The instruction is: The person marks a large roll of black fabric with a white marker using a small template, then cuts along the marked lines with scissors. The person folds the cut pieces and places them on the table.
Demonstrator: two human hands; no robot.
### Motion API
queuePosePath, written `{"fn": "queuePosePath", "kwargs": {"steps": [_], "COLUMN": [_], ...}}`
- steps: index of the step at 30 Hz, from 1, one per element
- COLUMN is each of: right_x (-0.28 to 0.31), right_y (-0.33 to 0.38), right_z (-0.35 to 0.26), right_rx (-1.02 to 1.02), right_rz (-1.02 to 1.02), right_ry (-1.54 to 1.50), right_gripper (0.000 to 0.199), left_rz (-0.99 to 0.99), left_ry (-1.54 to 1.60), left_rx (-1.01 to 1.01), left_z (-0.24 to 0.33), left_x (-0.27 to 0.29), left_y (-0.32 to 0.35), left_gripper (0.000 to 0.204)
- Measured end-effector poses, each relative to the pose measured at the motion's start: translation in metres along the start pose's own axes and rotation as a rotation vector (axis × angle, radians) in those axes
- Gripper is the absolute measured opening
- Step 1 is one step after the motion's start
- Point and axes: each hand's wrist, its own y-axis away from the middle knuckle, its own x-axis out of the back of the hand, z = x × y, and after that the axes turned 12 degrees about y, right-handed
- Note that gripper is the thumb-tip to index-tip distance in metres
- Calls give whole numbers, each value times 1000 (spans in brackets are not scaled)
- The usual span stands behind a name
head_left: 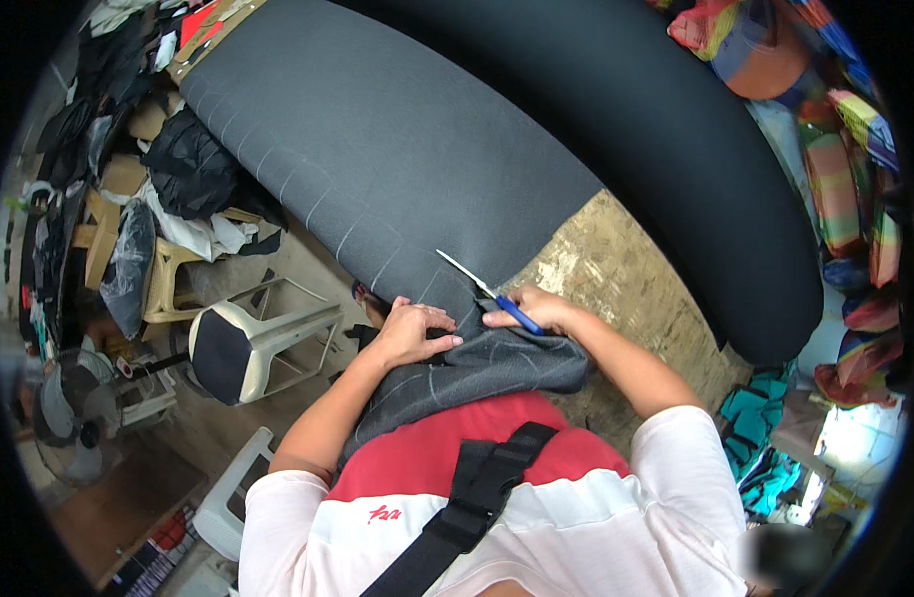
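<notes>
A long sheet of dark grey fabric (367,109) lies over the table, with pale chalk lines along its left side. My right hand (538,310) is closed around the blue handles of a pair of scissors (516,312). Their pale blade points up and left over the fabric, beside a chalk line. To the left, my left hand (413,332) rests on the fabric with its fingers apart, pressing it down. Between my hands and my body, a loose part of the fabric is bunched and folded at the table's near edge. The scissors' lower blade is hidden.
A large black roll (616,109) lies along the table's far right side, past a bare wooden strip (616,269). Left of the table stand a stool with a black seat (221,356), a fan (74,408) and heaped black scraps (190,164). Colourful bundles (835,189) line the right.
</notes>
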Motion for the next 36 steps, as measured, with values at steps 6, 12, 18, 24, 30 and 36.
{"fn": "queuePosePath", "kwargs": {"steps": [6,12,18,24,30,36], "right_x": [11,16,19,20,19,20], "right_y": [-8,-34,-36,-53,-52,-67], "right_z": [-9,-38,-49,-73,-84,-95], "right_rx": [-51,-154,-164,-150,-159,-132], "right_rz": [-11,-62,-53,-97,-149,-161], "right_ry": [151,156,185,198,117,170], "right_gripper": [56,52,51,52,66,68], "left_rz": [-325,-468,188,425,159,54], "left_ry": [202,460,128,-103,-203,-242], "left_rx": [69,121,-81,133,89,120], "left_z": [-21,-36,-47,-88,-95,-92], "left_x": [46,69,91,165,182,187], "left_y": [-16,-30,-21,-30,-33,-40], "left_gripper": [34,33,23,26,32,37]}}
